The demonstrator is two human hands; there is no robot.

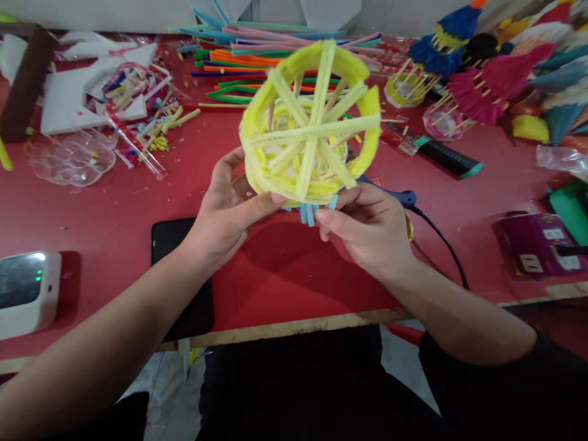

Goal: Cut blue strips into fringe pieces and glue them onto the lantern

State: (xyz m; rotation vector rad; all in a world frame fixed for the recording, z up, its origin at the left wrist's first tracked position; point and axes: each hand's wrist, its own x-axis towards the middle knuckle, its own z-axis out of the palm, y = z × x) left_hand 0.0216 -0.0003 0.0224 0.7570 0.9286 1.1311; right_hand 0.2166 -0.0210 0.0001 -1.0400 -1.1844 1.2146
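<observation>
Between my hands, above the table, is a round yellow pipe-cleaner frame [312, 130], with crossed strips like wheel spokes and wooden sticks behind them. My left hand [227, 208] grips its lower left rim, thumb in front and fingers behind. At the lower right, my right hand [367, 223] pinches by the rim, where short light-blue pieces [309, 214] stick out below the yellow edge. Whether those blue pieces are fixed to the frame I cannot tell. Behind my right hand lies a blue-handled tool [404, 197] with a black cord, mostly hidden.
Coloured pipe cleaners [248, 58] lie along the back. White foam scraps [68, 98] and a clear plastic tray [73, 156] are at left. A black phone [172, 239] is under my left forearm. At right are a utility knife [448, 156], finished crafts [487, 86] and a purple box [535, 245].
</observation>
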